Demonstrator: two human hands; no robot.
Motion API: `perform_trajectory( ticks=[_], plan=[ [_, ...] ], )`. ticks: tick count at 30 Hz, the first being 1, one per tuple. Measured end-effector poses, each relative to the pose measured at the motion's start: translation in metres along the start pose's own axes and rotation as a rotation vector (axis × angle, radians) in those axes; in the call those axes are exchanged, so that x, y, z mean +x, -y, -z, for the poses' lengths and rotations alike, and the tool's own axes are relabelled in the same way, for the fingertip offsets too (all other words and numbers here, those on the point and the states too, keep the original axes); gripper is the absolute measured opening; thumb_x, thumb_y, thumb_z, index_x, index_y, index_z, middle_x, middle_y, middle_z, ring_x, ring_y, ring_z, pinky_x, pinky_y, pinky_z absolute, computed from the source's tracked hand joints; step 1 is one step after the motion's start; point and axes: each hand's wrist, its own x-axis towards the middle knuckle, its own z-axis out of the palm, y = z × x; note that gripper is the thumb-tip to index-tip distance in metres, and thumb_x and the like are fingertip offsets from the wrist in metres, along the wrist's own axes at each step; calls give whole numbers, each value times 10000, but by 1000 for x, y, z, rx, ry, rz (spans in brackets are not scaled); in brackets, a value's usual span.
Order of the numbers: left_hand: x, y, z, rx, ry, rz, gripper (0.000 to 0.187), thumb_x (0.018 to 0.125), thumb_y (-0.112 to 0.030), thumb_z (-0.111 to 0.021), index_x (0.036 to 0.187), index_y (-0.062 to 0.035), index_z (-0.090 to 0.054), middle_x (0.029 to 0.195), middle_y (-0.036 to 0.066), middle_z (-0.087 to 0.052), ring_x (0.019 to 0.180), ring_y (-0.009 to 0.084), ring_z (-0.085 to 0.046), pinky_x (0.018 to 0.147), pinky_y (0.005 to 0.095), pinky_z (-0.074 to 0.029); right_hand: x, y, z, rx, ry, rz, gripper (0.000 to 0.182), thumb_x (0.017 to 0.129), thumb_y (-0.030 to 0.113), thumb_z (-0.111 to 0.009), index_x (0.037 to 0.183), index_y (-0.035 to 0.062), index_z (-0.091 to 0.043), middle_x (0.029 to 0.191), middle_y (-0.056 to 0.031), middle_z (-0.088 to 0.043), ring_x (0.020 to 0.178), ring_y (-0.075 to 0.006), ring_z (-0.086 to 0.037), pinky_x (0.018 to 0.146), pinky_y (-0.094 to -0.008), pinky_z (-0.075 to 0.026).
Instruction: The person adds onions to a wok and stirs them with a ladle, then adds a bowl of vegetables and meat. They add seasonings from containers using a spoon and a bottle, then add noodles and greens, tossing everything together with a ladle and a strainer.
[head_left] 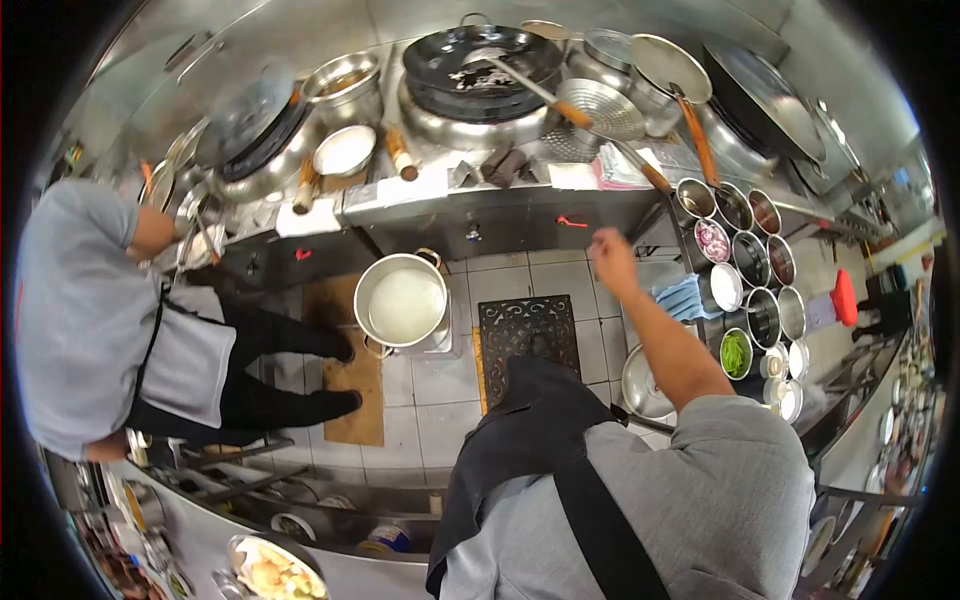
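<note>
My right hand (612,262) reaches forward in front of the stove's steel front, with its fingers curled in. Whatever it may hold is too small to make out. Just beyond it is a red valve handle (572,221), apart from the hand as far as I can tell. A black wok (430,62) sits on the burner above, with a wooden-handled ladle (530,82) resting in it over some pale food. Right of the wok lies a round perforated strainer (612,108). A blue cloth (684,298) hangs beside my forearm. My left hand is out of view.
A large pot of whitish liquid (402,305) stands low at centre-left. Another person (110,310) works at the left. Steel containers of ingredients, including sliced onion (712,240) and green vegetable (735,354), line the right. A black mat (528,345) lies on the tiled floor.
</note>
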Motion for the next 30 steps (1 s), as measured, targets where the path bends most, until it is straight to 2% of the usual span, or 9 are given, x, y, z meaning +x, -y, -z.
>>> perform_trajectory(
  ticks=[6,9,10,12,19,22,24,28,30],
  plan=[
    [-35,53,-132,-138,534,236,419,850,-149,-602,1228,31,-578,1184,108,-651,1046,243,-647,825,355,-545,132,-27,114,-448,-169,-207,392,876,304,-667,1213,111,-620,1131,-211,-621,1063,-370,-587,894,-477,-474],
    [-88,58,-204,-157,695,328,422,850,-129,-593,1245,19,-575,1187,134,-653,1031,257,-660,805,367,-564,169,-147,83,-204,-67,-332,465,872,420,-666,1202,96,-612,1088,-212,-654,964,-329,-651,828,-450,-514],
    [-107,57,-227,-132,697,341,430,848,-124,-591,1253,16,-571,1203,142,-648,1035,266,-661,805,378,-571,177,-90,117,231,301,-769,419,902,310,-657,1244,82,-577,867,-109,-649,631,-191,-637,548,-361,-541],
    [-147,54,-267,-163,749,329,438,845,-111,-583,1262,21,-562,1216,141,-645,1030,260,-666,800,390,-581,177,-98,105,167,336,-628,488,880,473,-631,1159,75,-592,919,-195,-687,646,-294,-671,656,-415,-535],
    [-244,50,-388,-172,867,355,375,855,-127,-579,1206,3,-581,1160,104,-671,976,224,-680,744,348,-579,186,-75,158,-255,-41,47,412,838,296,-728,1205,133,-639,1022,-150,-648,1041,-361,-579,884,-460,-466],
    [-282,33,-429,-176,873,379,362,862,-141,-582,1199,-11,-588,1155,93,-674,963,213,-682,730,343,-578,221,-102,199,-516,-79,6,659,799,259,-739,1398,167,-480,1232,-158,-582,1158,-369,-546,921,-441,-471],
    [-284,28,-447,-156,956,376,415,866,-146,-579,1256,-4,-554,1215,110,-640,1041,243,-651,809,376,-560,242,-139,216,-368,310,-339,772,777,219,-727,1463,166,-376,1213,-195,-596,1114,-391,-580,915,-466,-480],
    [-295,15,-503,-204,1155,429,542,878,-126,-576,1376,51,-454,1369,182,-546,1229,322,-562,1039,455,-471,258,-183,236,-574,292,-456,711,795,165,-704,1442,246,-421,1094,-240,-629,1018,-410,-612,918,-491,-480],
    [-316,7,-550,-293,1295,438,512,896,-98,-558,1368,70,-451,1366,197,-542,1237,337,-553,1056,460,-454,262,-176,238,-627,69,-157,573,822,136,-703,1365,182,-524,1111,-201,-644,1007,-398,-607,901,-478,-481]
  ],
)
